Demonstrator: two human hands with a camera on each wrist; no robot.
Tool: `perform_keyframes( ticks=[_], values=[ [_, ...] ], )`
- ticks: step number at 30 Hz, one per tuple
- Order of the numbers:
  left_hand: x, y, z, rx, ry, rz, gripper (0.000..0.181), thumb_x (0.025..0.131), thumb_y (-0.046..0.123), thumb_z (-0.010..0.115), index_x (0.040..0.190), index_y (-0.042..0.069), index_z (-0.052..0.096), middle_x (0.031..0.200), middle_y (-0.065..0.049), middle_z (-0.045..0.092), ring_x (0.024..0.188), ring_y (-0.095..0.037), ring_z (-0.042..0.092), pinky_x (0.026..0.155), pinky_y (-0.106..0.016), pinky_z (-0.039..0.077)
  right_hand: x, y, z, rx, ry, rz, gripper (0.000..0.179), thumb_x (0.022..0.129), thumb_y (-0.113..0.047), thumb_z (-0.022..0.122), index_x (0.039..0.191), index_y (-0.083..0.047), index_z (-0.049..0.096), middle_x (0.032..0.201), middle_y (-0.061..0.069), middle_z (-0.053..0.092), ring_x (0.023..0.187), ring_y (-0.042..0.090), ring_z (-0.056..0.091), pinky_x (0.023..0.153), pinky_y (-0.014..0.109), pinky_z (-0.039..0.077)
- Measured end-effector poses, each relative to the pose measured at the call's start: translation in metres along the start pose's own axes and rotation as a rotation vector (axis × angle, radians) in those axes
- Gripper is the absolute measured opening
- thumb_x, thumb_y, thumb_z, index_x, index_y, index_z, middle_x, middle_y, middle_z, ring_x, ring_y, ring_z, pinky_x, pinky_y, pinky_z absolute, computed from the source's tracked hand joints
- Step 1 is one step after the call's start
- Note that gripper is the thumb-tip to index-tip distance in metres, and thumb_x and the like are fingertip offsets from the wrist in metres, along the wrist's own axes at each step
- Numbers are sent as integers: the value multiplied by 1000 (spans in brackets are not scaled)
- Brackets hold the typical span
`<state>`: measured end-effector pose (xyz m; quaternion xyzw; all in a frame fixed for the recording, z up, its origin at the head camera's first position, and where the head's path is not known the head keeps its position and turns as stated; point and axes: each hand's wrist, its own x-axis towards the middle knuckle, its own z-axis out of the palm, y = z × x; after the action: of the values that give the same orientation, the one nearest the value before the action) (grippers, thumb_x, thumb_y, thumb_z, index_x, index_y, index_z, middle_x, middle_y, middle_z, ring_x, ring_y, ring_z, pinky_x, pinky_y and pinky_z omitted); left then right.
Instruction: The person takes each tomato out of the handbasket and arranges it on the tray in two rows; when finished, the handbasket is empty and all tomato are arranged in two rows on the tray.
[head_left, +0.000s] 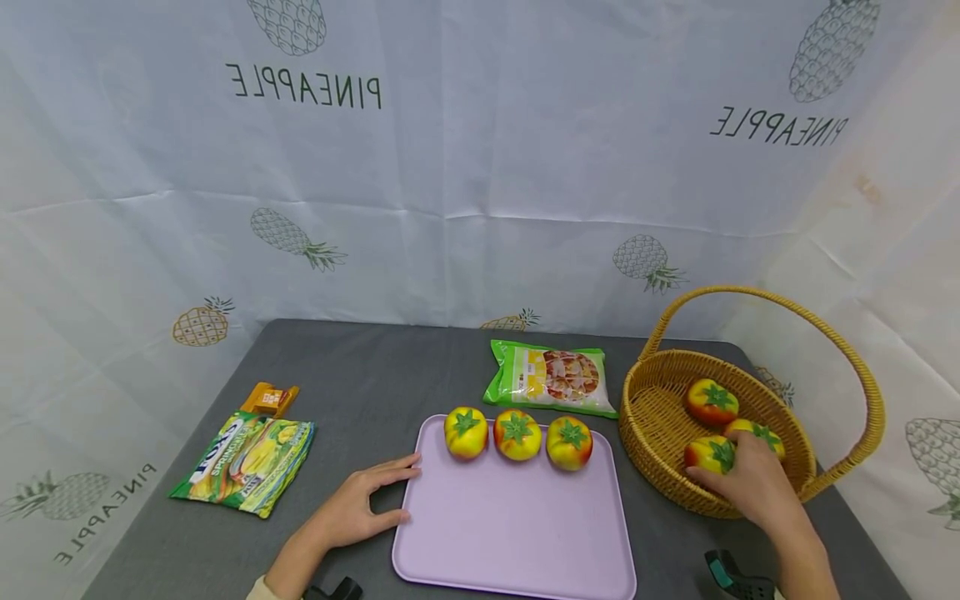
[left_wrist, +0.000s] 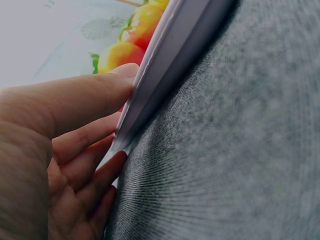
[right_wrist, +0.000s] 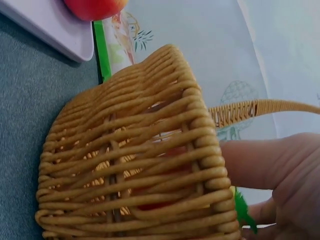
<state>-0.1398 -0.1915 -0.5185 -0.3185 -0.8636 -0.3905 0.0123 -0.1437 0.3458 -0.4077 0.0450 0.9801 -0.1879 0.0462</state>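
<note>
Grey tabletop [head_left: 352,392] under lilac tray [head_left: 517,525] | pineapple-print cloth [head_left: 480,158] behind (lettering [head_left: 303,87] mirrored)

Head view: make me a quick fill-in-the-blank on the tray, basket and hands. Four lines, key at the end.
1. The fruits on the tray number ____.
2. From the person's side, the basket stands on the tray's ____-hand side.
3. The left hand touches the edge of the ____.
4. The right hand reaches into the ____.

Missing words: three; right; tray; basket.
</note>
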Motion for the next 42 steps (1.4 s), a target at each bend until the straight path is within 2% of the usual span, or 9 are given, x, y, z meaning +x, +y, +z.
perform_keyframes(
  ticks=[3, 7, 14, 20, 24, 27, 35, 37, 42],
  values=[
    [0, 0, 0, 3, 6, 5, 48, 84, 34, 71, 129, 21, 60, 141, 0, 52, 128, -16, 50, 101, -30, 44, -2, -4, 1, 42, 5, -5, 97, 78, -53, 71, 129, 19, 31, 117, 38, 43, 96, 43, 47, 73, 51, 45],
    [1, 1, -1, 9, 10, 9, 48, 84, 34, 71, 129, 20, 60, 140, -1, 52, 128, -16, 50, 101, -30, 44, -6, -13, 3, 99, 55, -48, 95, 79, -52, 70, 134, 14, 31, 127, 38, 36, 107, 48, 41, 80, 60, 41],
    [1, 2, -1, 2, -2, -7, 48, 85, 35, 70, 129, 21, 59, 141, 0, 51, 129, -16, 49, 101, -31, 44, -9, -33, 11, 190, 237, -139, 83, 76, -43, 77, 135, 4, 41, 126, 28, 43, 102, 39, 43, 75, 53, 40],
    [1, 2, -1, -4, -15, -12, 48, 85, 35, 69, 130, 21, 59, 142, -1, 51, 129, -16, 49, 101, -32, 44, -10, -51, 17, 254, 343, -190, 81, 72, -36, 82, 132, 3, 45, 125, 27, 45, 107, 41, 43, 82, 58, 38],
    [1, 2, -1, -1, -25, -17, 48, 86, 36, 69, 130, 22, 58, 142, -1, 51, 129, -16, 49, 101, -33, 44, -13, -61, 22, 300, 360, -222, 79, 71, -32, 83, 132, 1, 46, 127, 25, 45, 112, 41, 42, 87, 61, 36],
    [1, 2, -1, 1, -27, -20, 48, 86, 37, 68, 130, 22, 58, 142, 0, 51, 129, -16, 49, 101, -34, 44, -16, -68, 29, 321, 373, -248, 76, 70, -29, 84, 131, -1, 47, 125, 21, 47, 111, 37, 45, 87, 58, 38],
    [1, 2, -1, 4, -18, -17, 48, 85, 37, 69, 130, 23, 58, 142, 1, 51, 129, -17, 49, 101, -34, 44, -21, -91, 53, 330, 376, -298, 76, 65, -28, 87, 130, -8, 51, 126, 10, 50, 107, 24, 52, 82, 25, 43],
    [1, 2, -1, 5, -19, -20, 48, 86, 37, 69, 130, 23, 58, 142, 1, 51, 129, -17, 49, 101, -34, 44, -22, -97, 59, 343, 363, -310, 77, 65, -27, 87, 130, -8, 51, 126, 9, 50, 107, 22, 52, 82, 24, 46],
    [1, 2, -1, 9, -23, -17, 48, 86, 37, 68, 130, 23, 58, 142, 0, 50, 129, -17, 49, 101, -35, 44, -25, -113, 74, 391, 314, -343, 79, 63, -25, 89, 130, -9, 51, 126, 6, 51, 108, 18, 52, 84, 43, 50]
  ],
)
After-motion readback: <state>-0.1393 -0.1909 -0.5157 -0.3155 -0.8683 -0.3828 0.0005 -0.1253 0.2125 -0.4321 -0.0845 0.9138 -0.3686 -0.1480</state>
